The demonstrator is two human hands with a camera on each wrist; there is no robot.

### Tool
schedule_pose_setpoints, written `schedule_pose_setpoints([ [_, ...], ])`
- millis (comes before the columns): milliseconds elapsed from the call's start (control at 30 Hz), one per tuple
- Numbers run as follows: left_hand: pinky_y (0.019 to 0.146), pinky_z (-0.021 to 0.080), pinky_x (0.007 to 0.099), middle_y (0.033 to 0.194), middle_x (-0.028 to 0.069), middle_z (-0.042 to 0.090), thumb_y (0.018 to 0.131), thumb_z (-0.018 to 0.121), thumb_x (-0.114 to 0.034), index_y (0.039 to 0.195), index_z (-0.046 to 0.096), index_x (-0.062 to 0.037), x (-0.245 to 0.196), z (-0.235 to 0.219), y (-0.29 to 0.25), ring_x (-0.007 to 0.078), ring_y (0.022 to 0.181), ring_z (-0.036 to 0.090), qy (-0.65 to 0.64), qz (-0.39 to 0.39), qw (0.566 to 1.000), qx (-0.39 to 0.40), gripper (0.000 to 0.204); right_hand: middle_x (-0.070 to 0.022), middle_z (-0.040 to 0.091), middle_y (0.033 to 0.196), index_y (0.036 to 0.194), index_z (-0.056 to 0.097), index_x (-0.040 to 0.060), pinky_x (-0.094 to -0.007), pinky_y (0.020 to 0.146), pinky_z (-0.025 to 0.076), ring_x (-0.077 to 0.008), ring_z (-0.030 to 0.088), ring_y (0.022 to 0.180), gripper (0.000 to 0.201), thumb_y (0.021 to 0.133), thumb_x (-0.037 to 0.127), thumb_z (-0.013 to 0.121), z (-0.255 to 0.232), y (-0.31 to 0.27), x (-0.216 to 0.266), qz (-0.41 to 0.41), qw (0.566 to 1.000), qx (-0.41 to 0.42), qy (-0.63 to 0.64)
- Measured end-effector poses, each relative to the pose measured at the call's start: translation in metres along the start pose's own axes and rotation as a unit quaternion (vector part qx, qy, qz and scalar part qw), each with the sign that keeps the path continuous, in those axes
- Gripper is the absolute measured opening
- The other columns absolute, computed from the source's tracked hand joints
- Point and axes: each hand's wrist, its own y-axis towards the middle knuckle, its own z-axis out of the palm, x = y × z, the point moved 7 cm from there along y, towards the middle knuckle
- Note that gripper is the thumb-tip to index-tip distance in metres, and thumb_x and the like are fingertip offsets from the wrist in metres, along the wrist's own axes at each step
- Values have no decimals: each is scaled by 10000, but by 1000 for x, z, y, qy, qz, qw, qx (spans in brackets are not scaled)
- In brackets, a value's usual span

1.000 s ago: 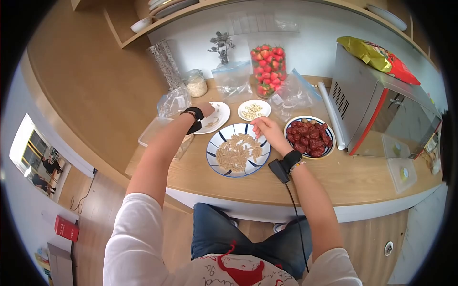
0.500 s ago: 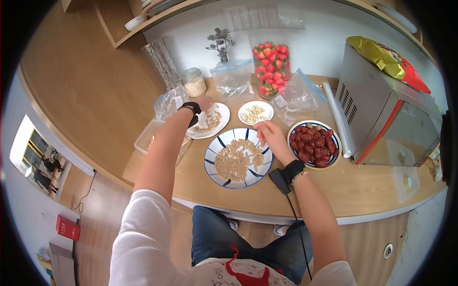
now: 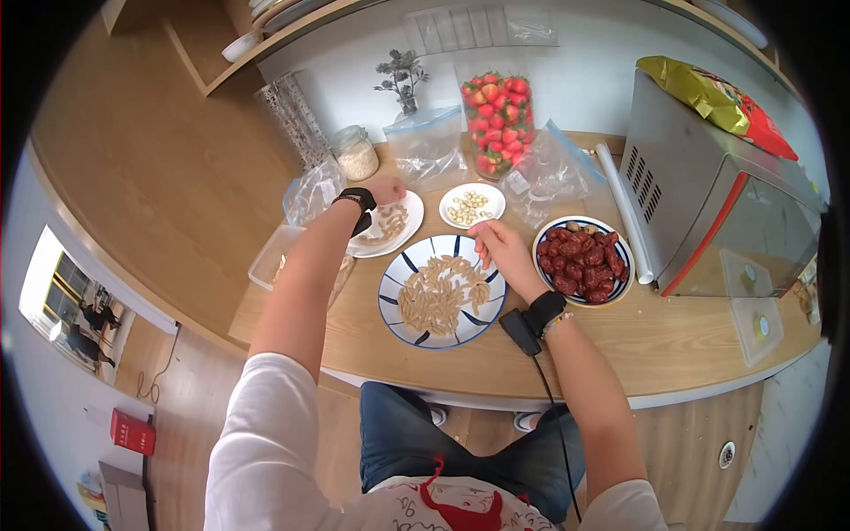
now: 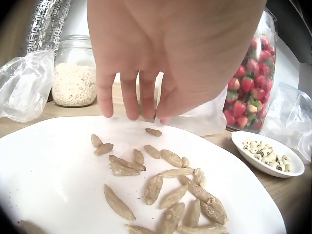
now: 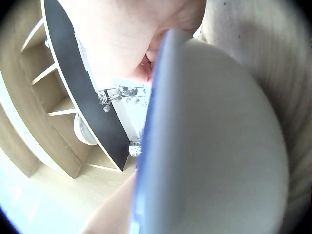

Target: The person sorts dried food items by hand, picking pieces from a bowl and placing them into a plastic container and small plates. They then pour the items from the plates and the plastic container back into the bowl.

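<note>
My left hand [image 3: 386, 188] is over the far edge of a white plate [image 3: 413, 211]. In the left wrist view, the hand's fingers [image 4: 131, 97] point down, nearly straight, above pale oblong pieces [image 4: 174, 195]; whether anything is between the fingertips is unclear. My right hand [image 3: 503, 250] has curled fingers at the upper right rim of a blue-striped bowl [image 3: 395, 311], which holds many similar pieces [image 3: 429, 301]. In the right wrist view, the bowl's side [image 5: 229, 131] covers part of the right hand [image 5: 141, 29], so its fingertips are hidden.
A small dish of round cream pieces [image 3: 469, 207] is behind the bowl, and a dish of dark red dried fruit [image 3: 584, 264] stands right. Farther back are a jar [image 3: 357, 155], plastic bags [image 3: 427, 146] and strawberries [image 3: 498, 124]. An oven [image 3: 708, 195] stands right.
Since one second ago my left hand has shifted away toward the plate's far edge, uncovering more pieces. My right hand stays by the bowl's rim, its fingers curled as before.
</note>
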Motion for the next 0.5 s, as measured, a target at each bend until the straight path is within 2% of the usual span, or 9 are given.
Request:
schedule_pose_setpoints([
  [100,730,477,332,863,121,657,777,566,-173,892,647,-44,-5,13,-17,217,817,622,-23,-130,973,190,190,-10,519,695,936,572,-4,-212,496,444,-71,499,550,225,949,154,412,-1,0,0,-3,1000,-1,16],
  [200,749,475,331,877,112,658,771,550,-168,904,642,-48,-8,-11,-29,223,837,620,7,-63,998,-4,202,-11,520,694,935,573,-5,-212,496,444,-74,501,553,233,954,159,408,-2,0,1,-7,1000,-5,11],
  [300,769,473,337,861,104,658,775,542,-168,917,635,-46,-6,-23,-35,240,852,616,26,-88,994,-52,209,-10,518,692,932,573,-6,-211,497,445,-75,500,555,242,959,170,408,-2,0,1,-4,1000,-8,16],
  [333,797,467,336,940,115,645,806,520,-170,968,622,-45,-14,-22,-35,244,912,602,55,-61,996,-17,228,-9,518,693,932,573,-6,-211,497,445,-74,499,557,246,961,174,408,-1,0,2,-9,1000,-6,14],
  [367,808,462,335,965,121,634,820,520,-183,986,616,-46,-24,-22,-36,242,932,593,30,-37,999,-14,235,-9,519,694,933,574,-6,-211,498,446,-74,500,558,247,961,174,407,-1,0,2,-10,1000,-6,12],
  [433,829,453,333,1016,132,612,849,520,-207,1023,605,-47,-86,-36,-53,239,972,576,-19,12,1000,-7,251,-10,520,697,935,576,-6,-211,499,447,-73,501,558,250,962,175,406,-2,0,2,-11,1000,-6,7],
  [500,852,444,330,1071,142,578,869,521,-245,1045,596,-44,-142,-37,-78,249,989,564,-38,28,998,37,277,-10,521,698,938,579,-6,-210,500,447,-74,503,559,253,963,180,409,-2,-1,2,-15,1000,-1,2],
])
